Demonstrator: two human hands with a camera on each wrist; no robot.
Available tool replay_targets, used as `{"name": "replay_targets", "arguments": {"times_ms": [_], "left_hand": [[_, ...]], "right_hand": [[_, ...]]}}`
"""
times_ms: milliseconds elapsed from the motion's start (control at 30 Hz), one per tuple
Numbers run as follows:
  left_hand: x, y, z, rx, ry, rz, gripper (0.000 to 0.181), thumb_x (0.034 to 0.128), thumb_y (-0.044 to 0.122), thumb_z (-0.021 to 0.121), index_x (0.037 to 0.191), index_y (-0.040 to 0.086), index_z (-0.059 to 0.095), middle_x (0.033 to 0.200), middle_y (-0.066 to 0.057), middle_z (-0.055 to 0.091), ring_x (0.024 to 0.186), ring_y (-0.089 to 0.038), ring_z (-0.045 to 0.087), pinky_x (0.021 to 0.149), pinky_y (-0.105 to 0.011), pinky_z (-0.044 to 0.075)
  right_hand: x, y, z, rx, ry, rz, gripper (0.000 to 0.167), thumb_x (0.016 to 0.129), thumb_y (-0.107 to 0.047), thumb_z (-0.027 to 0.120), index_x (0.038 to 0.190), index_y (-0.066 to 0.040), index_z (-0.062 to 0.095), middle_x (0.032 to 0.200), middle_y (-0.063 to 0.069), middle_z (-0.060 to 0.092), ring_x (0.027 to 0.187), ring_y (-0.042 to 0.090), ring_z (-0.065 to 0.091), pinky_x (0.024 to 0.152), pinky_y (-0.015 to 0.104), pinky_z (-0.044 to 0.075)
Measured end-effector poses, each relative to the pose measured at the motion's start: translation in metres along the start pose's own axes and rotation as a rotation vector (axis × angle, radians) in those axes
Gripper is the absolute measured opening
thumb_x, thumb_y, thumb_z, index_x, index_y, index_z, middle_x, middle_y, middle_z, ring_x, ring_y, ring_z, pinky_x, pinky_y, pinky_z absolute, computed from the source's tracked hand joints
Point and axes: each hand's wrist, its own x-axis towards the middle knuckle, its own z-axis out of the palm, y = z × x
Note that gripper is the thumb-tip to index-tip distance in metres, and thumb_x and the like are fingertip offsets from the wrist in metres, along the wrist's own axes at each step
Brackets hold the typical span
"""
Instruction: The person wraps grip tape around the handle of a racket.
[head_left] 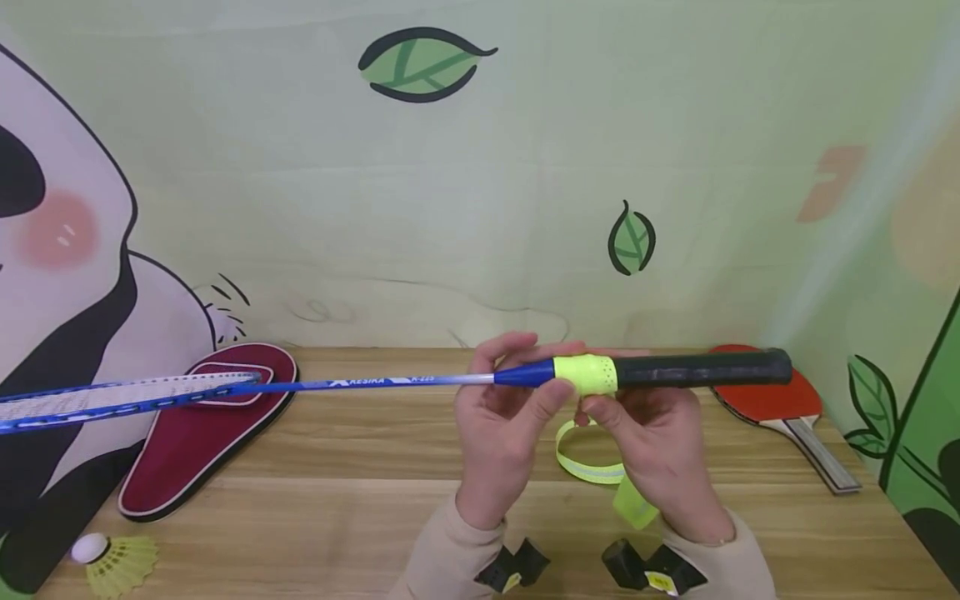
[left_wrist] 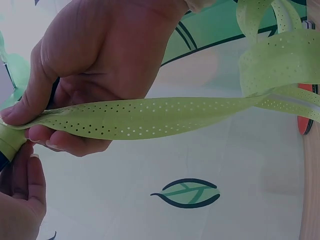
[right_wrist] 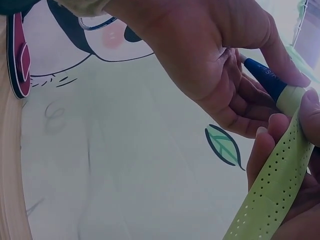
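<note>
from my end i see the blue badminton racket (head_left: 375,382) held level above the wooden table (head_left: 360,517), its strung head out to the left and its black handle (head_left: 705,370) to the right. a neon-yellow perforated overgrip tape (head_left: 585,375) is wound round the upper end of the handle, next to the blue cone (head_left: 525,373). the left hand (head_left: 497,437) holds the racket there, fingers curled behind the cone and thumb pressed on the wound tape. the right hand (head_left: 667,454) sits just beside it, and in both wrist views i get it pinching the tape between thumb and fingers where the strip leaves the racket. the loose length hangs in loops below the hands; i cannot tell whether it touches the table. on the left i have a maroon paddle case (head_left: 180,454) leaning against the backdrop (head_left: 510,208), partly behind the racket head, and near the front a shuttlecock (head_left: 116,562) with a yellow skirt and white cork. to the right, a red table tennis paddle (head_left: 772,404) lies on the table, partly behind the handle's end
</note>
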Motion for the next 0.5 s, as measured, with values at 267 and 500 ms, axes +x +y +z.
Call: {"name": "replay_targets", "arguments": {"times_ms": [267,500], "left_hand": [[0.0007,-0.0011,0.0012,-0.008,0.031,-0.005,0.032,0.09,0.005,0.069,0.118,0.013,0.055,0.109,-0.005,0.071,0.102,-0.021,0.068,0.085,-0.027,0.055],[0.0013,-0.0016,0.0008,-0.019,0.042,0.009,0.024,0.0894,0.005,0.069,0.11,0.009,0.058,0.106,-0.006,0.072,0.101,-0.022,0.068,0.084,-0.028,0.055]], "right_hand": [[-0.0016,-0.0011,-0.0006,-0.068,0.011,0.052,0.031,0.088,0.003,0.067,0.117,0.012,0.058,0.092,0.008,0.07,0.069,0.017,0.065,0.065,0.028,0.057],[-0.0006,0.0013,-0.0014,-0.016,-0.004,-0.005,0.03,0.087,0.007,0.066,0.115,0.013,0.057,0.096,0.012,0.071,0.071,0.018,0.066,0.066,0.026,0.058]]}}
